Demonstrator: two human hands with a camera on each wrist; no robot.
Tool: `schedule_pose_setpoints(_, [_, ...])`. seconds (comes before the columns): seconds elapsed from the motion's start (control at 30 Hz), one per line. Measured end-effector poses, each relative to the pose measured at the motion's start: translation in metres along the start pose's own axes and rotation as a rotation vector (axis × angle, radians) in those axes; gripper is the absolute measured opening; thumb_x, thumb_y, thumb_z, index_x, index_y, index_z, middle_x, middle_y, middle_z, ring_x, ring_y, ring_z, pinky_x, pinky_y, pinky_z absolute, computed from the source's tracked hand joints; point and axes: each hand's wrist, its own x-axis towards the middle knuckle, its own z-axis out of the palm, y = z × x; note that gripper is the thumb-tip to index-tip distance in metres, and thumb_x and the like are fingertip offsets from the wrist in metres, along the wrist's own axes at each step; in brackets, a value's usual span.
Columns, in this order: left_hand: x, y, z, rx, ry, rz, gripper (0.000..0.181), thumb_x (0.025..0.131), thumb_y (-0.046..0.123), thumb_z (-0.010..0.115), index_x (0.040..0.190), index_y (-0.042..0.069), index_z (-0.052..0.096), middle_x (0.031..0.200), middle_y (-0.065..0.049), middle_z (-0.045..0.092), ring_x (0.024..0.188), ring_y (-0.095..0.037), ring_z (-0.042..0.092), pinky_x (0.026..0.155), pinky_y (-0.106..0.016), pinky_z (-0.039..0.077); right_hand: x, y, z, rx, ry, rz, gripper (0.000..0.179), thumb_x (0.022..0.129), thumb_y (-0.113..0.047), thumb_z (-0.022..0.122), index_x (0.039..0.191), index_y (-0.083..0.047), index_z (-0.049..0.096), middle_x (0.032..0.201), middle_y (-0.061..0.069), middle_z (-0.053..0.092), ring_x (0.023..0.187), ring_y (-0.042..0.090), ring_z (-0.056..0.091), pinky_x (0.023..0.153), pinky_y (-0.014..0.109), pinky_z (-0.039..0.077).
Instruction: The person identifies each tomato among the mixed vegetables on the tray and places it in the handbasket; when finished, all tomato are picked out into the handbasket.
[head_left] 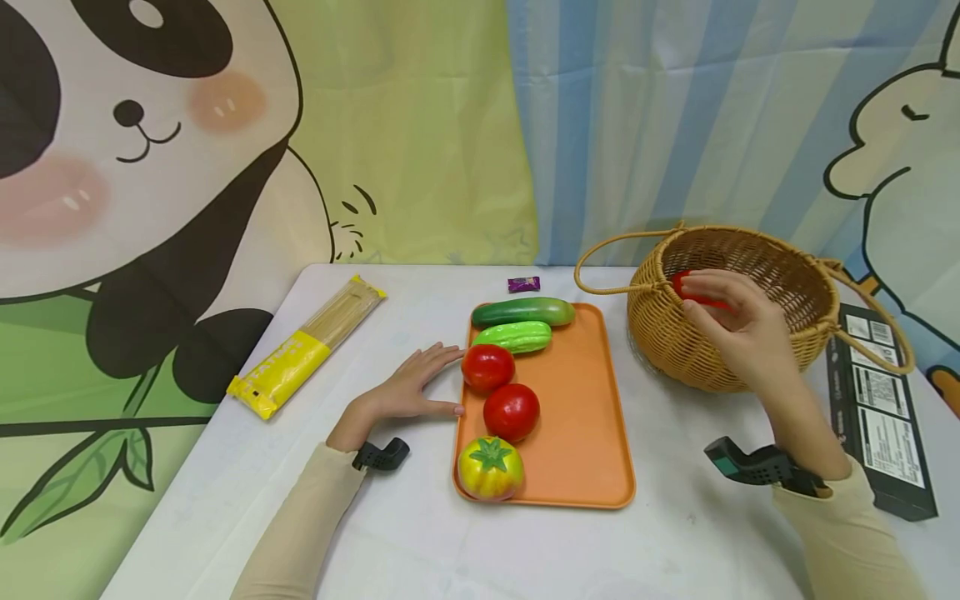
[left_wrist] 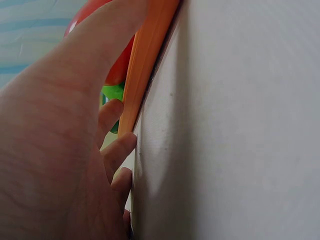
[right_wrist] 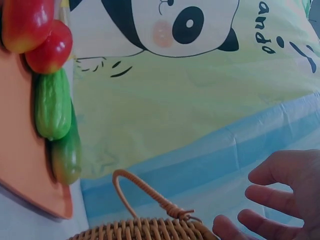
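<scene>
My left hand (head_left: 408,387) rests with fingers spread at the left edge of an orange tray (head_left: 573,417), thumb and fingertips at its rim. Along the tray's left and back lie a dark green cucumber (head_left: 525,312), a lighter ridged green vegetable (head_left: 513,337), two red tomatoes (head_left: 512,412) and a yellow-green tomato-like piece with a green leaf top (head_left: 491,468). At the right, my right hand (head_left: 742,325) hovers over the near rim of a wicker basket (head_left: 667,342). Its fingers are loosely bent, and the right wrist view shows nothing between them. Something red (head_left: 680,283) shows inside the basket, partly hidden behind that hand.
A yellow pack of dry noodles (head_left: 307,346) lies to the left. Behind the tray is a small purple wrapped sweet (head_left: 523,284). A black box with white labels (head_left: 885,408) sits right of the basket, whose handles (head_left: 611,290) stick out sideways. Printed curtains hang behind the table.
</scene>
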Motion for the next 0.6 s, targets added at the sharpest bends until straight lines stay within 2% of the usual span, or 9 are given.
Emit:
schedule_pose_setpoints(0.23, [-0.001, -0.001, 0.001, -0.005, -0.004, 0.004, 0.092, 0.079, 0.054, 0.074, 0.154, 0.025, 0.029, 0.161, -0.002, 0.024, 0.151, -0.026, 0.006, 0.122, -0.048, -0.001, 0.0, -0.004, 0.016, 0.059, -0.084, -0.058, 0.031, 0.09, 0.006, 0.063, 0.121, 0.01, 0.06, 0.124, -0.006, 0.054, 0.107, 0.002, 0.059, 0.086, 0.006, 0.047])
schedule_pose_setpoints(0.4, [0.0, -0.002, 0.001, 0.002, -0.001, 0.009, 0.092, 0.079, 0.055, 0.073, 0.154, 0.025, 0.029, 0.161, -0.001, 0.025, 0.151, -0.025, 0.006, 0.122, -0.048, -0.001, 0.001, -0.005, 0.029, 0.054, -0.15, -0.063, 0.031, 0.09, 0.004, 0.065, 0.12, 0.007, 0.062, 0.127, 0.003, 0.054, 0.111, 0.0, 0.053, 0.087, 0.006, 0.047])
schedule_pose_setpoints(0.6, [0.0, -0.002, 0.001, 0.002, 0.0, 0.006, 0.092, 0.079, 0.054, 0.074, 0.154, 0.026, 0.029, 0.161, -0.001, 0.024, 0.151, -0.025, 0.005, 0.122, -0.047, -0.001, 0.003, -0.005, 0.044, 0.047, -0.208, -0.09, 0.029, 0.089, 0.003, 0.065, 0.119, 0.003, 0.064, 0.125, 0.014, 0.056, 0.107, 0.002, 0.056, 0.085, 0.009, 0.049])
